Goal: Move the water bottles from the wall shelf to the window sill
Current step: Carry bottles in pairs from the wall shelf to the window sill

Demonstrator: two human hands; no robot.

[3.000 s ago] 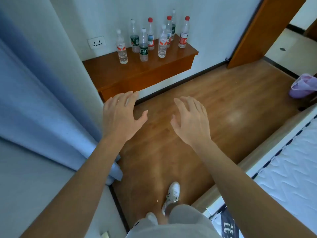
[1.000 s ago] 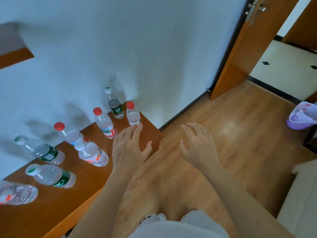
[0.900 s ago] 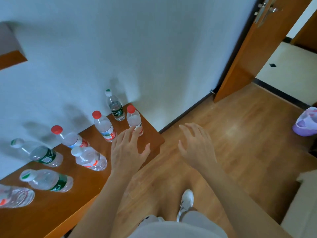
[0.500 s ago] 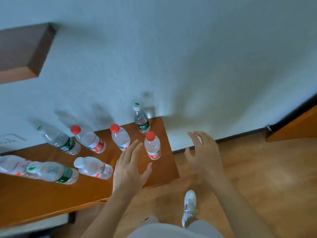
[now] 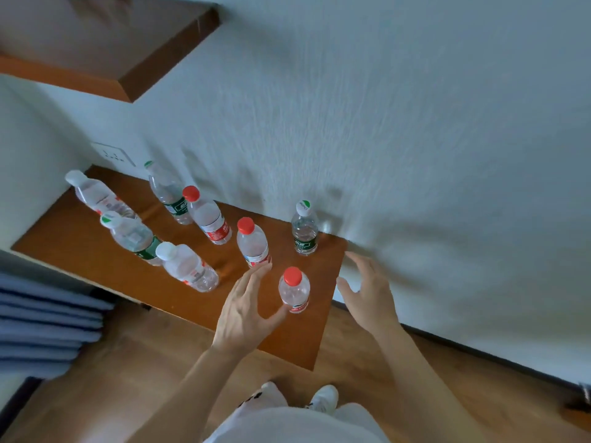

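bottles [image 5: 293,290]: clear glossy plastic | shelf [image 5: 80,254]: smooth polished wood | wall [image 5: 399,139]: matt, rough-textured | floor [image 5: 479,388]: glossy wood

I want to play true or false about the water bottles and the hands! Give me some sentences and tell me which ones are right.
1. Seven clear plastic water bottles stand on the brown wooden wall shelf. True.
2. The left hand is open beside the nearest red-capped bottle. True.
3. The right hand holds a bottle. False: it is open and empty, past the shelf's end.
4. Every cap is red. False: some are white, like the green-labelled bottle by the wall.
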